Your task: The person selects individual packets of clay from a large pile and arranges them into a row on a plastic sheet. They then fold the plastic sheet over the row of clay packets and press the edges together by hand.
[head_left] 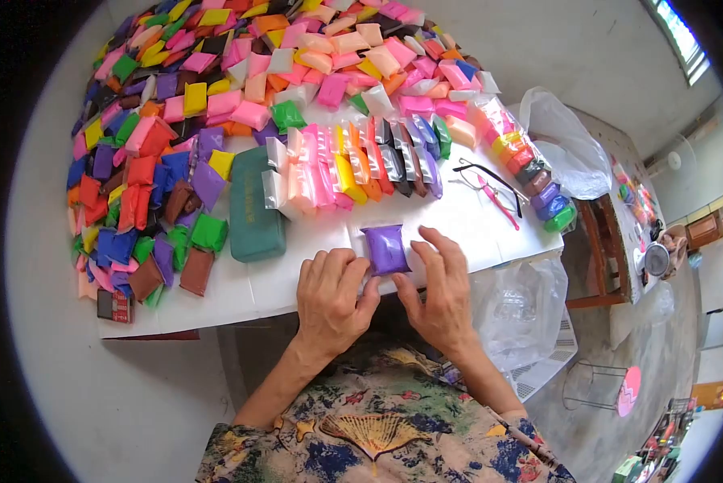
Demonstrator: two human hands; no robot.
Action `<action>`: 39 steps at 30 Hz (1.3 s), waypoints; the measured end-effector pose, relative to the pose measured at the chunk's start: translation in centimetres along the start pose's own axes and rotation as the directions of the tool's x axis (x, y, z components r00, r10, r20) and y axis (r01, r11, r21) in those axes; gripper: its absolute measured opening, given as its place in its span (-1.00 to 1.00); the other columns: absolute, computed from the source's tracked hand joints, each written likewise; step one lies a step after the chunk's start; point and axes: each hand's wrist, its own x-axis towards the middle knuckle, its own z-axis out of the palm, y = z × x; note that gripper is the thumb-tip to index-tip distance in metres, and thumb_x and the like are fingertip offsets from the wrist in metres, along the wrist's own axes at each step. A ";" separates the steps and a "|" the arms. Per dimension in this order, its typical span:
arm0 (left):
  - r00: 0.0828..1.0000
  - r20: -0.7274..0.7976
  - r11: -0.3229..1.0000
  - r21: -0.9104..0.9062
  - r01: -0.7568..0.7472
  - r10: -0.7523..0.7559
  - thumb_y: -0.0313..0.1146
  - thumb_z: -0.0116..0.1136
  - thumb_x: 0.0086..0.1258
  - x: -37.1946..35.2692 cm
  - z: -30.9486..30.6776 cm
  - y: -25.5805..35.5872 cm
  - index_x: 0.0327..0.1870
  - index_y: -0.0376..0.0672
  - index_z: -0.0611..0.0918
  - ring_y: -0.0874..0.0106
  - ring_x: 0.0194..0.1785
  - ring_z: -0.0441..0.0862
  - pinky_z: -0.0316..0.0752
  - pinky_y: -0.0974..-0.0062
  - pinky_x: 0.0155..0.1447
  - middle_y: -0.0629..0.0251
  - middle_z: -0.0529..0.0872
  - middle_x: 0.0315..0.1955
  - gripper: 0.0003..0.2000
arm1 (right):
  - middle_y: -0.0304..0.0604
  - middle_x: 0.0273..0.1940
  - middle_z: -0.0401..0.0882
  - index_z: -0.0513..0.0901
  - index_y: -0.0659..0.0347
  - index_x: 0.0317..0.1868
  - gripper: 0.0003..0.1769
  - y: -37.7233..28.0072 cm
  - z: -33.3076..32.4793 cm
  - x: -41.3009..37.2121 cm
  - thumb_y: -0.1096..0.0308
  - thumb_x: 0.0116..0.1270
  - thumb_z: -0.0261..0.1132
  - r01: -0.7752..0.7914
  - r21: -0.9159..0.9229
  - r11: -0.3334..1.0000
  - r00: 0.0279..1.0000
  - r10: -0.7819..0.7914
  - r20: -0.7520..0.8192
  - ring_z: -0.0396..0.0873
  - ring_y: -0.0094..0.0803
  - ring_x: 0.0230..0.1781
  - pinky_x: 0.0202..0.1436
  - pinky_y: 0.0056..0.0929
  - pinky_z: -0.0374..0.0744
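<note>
A purple clay packet (385, 249) in clear wrap lies flat on the white tabletop, between my two hands. My left hand (333, 296) rests at its left side, fingers loosely bent and the thumb pointing toward its lower left corner. On the other side, my right hand (438, 294) has its fingers spread, with the thumb tip by the packet's lower edge and the index finger raised beyond its right edge. Neither hand grips anything. Just behind, wrapped packets stand in two colour-ordered rows (349, 173), from pale pink to purple and green.
A large heap of mixed-colour packets (192, 97) covers the table's back and left. A green case (255, 205) stands beside the rows. Eyeglasses (490, 189) lie at right, near a bagged stack of coloured packets (538, 181). Clear plastic bags (518, 310) hang below the right edge.
</note>
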 end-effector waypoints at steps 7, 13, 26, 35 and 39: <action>0.999 0.004 0.999 0.010 -0.041 0.041 -0.52 0.35 0.12 0.1 0.5 -0.1 -0.22 -0.24 0.63 0.18 -0.24 0.53 0.38 0.24 -0.15 0.20 0.57 -0.26 -0.79 | -0.07 -0.04 0.52 0.54 0.26 -0.20 -0.70 0.8 0.3 0.2 0.43 0.11 0.45 0.057 -0.087 0.995 0.997 -0.060 -0.037 0.48 -0.07 0.00 0.27 0.05 0.36; 0.998 0.032 0.999 -0.001 -0.050 0.050 -0.55 0.34 0.12 0.0 0.3 -0.3 -0.24 -0.23 0.63 0.18 -0.25 0.53 0.38 0.25 -0.15 0.19 0.57 -0.27 -0.81 | -0.09 -0.08 0.53 0.53 0.27 -0.22 -0.75 0.9 0.5 0.4 0.47 0.13 0.42 0.068 -0.057 0.996 0.997 -0.070 -0.024 0.49 -0.09 -0.03 0.22 -0.03 0.39; 0.967 -0.254 0.963 -0.252 -0.097 0.031 -0.62 0.26 0.18 1.7 -1.9 0.2 -0.18 -0.28 0.60 0.13 -0.25 0.58 0.50 0.24 -0.14 0.11 0.62 -0.26 -0.81 | 0.00 -0.16 0.63 0.57 0.30 -0.25 -0.81 -2.1 -4.2 7.6 0.62 0.14 0.38 0.328 0.040 0.944 0.942 -0.324 -0.088 0.65 -0.10 -0.30 -0.24 -0.25 0.62; 0.996 -0.070 0.927 -0.375 0.032 -0.063 -0.61 0.22 0.24 1.1 -0.2 -3.3 -0.22 -0.31 0.59 0.05 -0.22 0.61 0.53 0.20 -0.12 0.06 0.64 -0.30 -0.88 | -0.05 -0.15 0.56 0.59 0.24 -0.14 -0.85 0.1 4.6 25.7 0.39 0.31 0.29 0.568 -0.338 0.751 0.822 -0.535 0.192 0.61 -0.06 -0.17 -0.13 -0.12 0.56; 0.995 -0.025 0.907 -0.414 0.075 -0.094 -0.58 0.21 0.28 1.3 -0.3 -3.5 -0.25 -0.28 0.58 0.04 -0.20 0.59 0.51 0.16 -0.11 0.06 0.59 -0.35 -0.92 | -0.01 -0.07 0.58 0.64 0.23 -0.03 -0.71 -6.9 9.1 26.9 0.29 0.29 0.31 0.589 -0.059 0.806 0.771 -0.539 0.339 0.61 -0.04 0.01 0.05 -0.10 0.58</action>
